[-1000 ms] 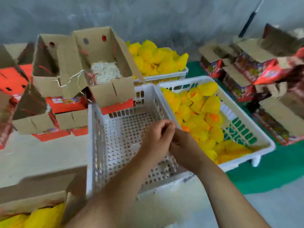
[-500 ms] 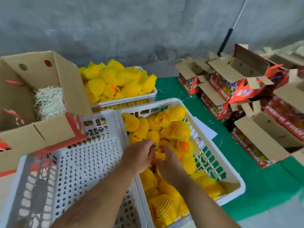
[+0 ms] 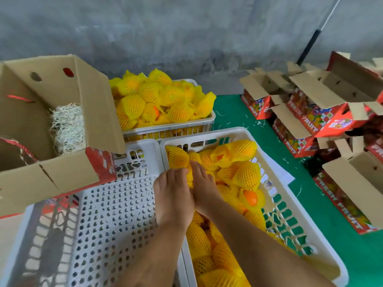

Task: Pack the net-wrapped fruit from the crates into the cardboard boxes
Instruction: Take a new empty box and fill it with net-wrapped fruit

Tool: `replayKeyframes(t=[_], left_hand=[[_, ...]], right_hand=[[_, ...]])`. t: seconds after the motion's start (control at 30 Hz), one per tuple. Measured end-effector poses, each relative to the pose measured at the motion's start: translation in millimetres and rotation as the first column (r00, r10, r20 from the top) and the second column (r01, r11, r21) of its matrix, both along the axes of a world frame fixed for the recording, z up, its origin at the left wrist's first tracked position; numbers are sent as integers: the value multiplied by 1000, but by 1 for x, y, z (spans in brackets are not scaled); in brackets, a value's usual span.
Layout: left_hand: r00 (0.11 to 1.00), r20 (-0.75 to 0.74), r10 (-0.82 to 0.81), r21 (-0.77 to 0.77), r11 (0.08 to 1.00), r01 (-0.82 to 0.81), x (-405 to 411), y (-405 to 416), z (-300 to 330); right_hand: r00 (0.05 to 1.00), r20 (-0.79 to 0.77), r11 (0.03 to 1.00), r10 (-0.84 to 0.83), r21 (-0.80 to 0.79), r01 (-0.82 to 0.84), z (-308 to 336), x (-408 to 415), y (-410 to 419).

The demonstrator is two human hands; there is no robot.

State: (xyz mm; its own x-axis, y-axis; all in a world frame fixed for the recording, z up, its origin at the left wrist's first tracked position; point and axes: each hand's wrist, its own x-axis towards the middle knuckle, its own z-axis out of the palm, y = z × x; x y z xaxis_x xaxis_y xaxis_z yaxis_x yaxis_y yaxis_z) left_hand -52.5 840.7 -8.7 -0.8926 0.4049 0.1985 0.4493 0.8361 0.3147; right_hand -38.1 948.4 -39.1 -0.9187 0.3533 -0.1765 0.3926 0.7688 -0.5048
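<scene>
A white crate (image 3: 207, 133) in front of me holds many fruits in yellow foam nets (image 3: 246, 176). Both my hands are down in its near-left part, backs up and side by side. My left hand (image 3: 174, 197) and my right hand (image 3: 205, 189) close around one net-wrapped fruit (image 3: 189, 179) that shows between them; their fingertips are hidden in the pile. An open cardboard box (image 3: 68, 177) with pale shredded filler (image 3: 68, 125) sits tilted at the left, over an empty white crate (image 3: 116, 214).
A second crate (image 3: 165, 126) heaped with netted fruit stands behind, against the grey wall. Several open red "Fresh Fruit" boxes (image 3: 323, 119) stand on the green mat (image 3: 238, 112) to the right. A dark pole (image 3: 308, 46) leans in the far right corner.
My view has swung right from the empty crate to the full one. Both hands moved from the empty crate's rim into the fruit and reached further forward.
</scene>
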Motion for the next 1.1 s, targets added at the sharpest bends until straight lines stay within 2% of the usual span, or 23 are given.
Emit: replayKeyframes(t=[0.07,0.13,0.23,0.3,0.33,0.5,0.57,0.6,0.63,0.7,0.77,0.83,0.87,0.9,0.93,0.97,1.0,1.03,1.07,1.1], left_hand=[[1000,8,8,3,1000,-8,-1,0,-2],[1000,0,-2,9,1000,2,-1,0,-3],[1000,-2,2,0,1000,-2,-2,1,-5],[1000,9,2,-8,1000,-2,-3,2,-5],[1000,14,-1,-12,1000,1,-3,2,-5],[998,-38,-45,95,994,49,-6,2,-6],[998,-25,-57,249,967,61,-7,0,-3],[997,46,-62,373,927,40,-8,-2,0],[983,158,-89,506,862,-3,-9,-5,6],[893,379,-241,720,683,-122,-14,-11,21],[790,498,-357,794,554,-251,-18,-15,39],[767,502,-399,821,498,-278,-25,-18,53],[767,497,-405,837,458,-300,-27,-19,58],[757,507,-412,846,404,-346,-29,-19,63],[734,531,-425,844,345,-411,-30,-19,67],[702,559,-442,829,297,-473,-30,-19,71],[669,584,-460,810,268,-522,-29,-20,73],[641,604,-474,792,262,-552,-26,-20,74],[620,621,-480,777,272,-568,-24,-21,74],[609,634,-476,767,287,-574,-22,-23,74]], right_hand=[[992,51,982,115,144,-122,-6,-21,3],[992,42,967,122,218,-128,-9,-39,6],[991,-96,950,92,307,-58,-9,-59,13],[975,-136,927,176,357,-117,-12,-69,13],[970,-151,934,190,333,-131,-13,-72,12],[978,-210,992,3,124,24,-9,-64,19],[946,-269,978,-180,-148,144,2,-48,25],[914,-303,936,-269,-308,173,12,-36,26],[893,-327,883,-310,-447,143,23,-24,26],[891,-398,810,-218,-583,-62,45,-4,22],[894,-441,738,-73,-627,-249,64,8,15],[899,-439,699,15,-638,-323,78,10,19],[887,-459,734,39,-589,-337,81,8,28],[884,-464,825,60,-476,-305,81,4,43],[907,-412,936,86,-279,-216,80,-2,65],[956,-274,994,103,11,-104,79,-8,91],[993,-74,952,88,300,-62,76,-12,115],[992,116,866,45,491,-97,69,-13,133],[972,234,788,-2,599,-143,58,-14,145],[959,280,723,-38,670,-167,45,-15,153]])
